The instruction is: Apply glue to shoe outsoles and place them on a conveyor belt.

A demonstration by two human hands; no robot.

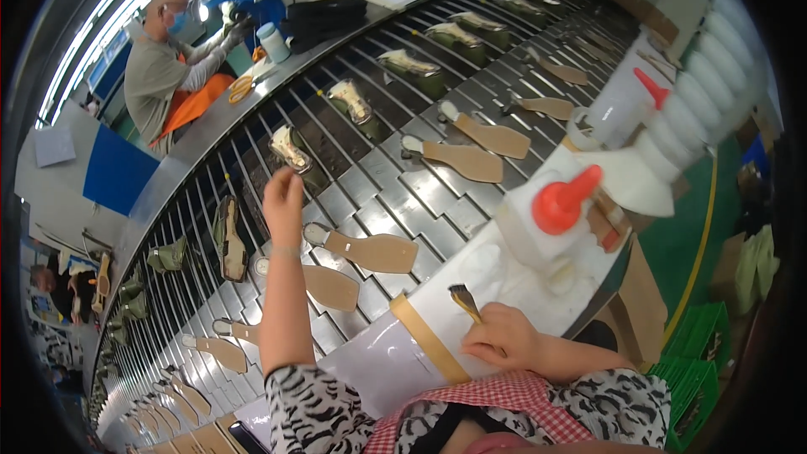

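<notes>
My left hand (283,202) stretches over the slatted conveyor (395,202). Its fingers are bent together at the near edge of a green shoe upper (291,148) with a pale underside; the fingertips are partly hidden. In my right hand (503,338), near my body, is a small brush with dark bristles (461,296), pointing up and away. Closest to my left forearm lie a tan shoe sole with a heel (374,254) and another tan sole (330,287), partly behind the arm. A narrow dark-edged shoe piece (230,242) rests left of my left hand.
A white bottle with a red nozzle (561,202) stands on the white ledge (496,269) right of the belt. Behind it is a thick white hose (706,84). More uppers (410,62) and soles (464,160) line the belt. Across it sits a masked co-worker (168,67). Green crates (696,353) stand lower right.
</notes>
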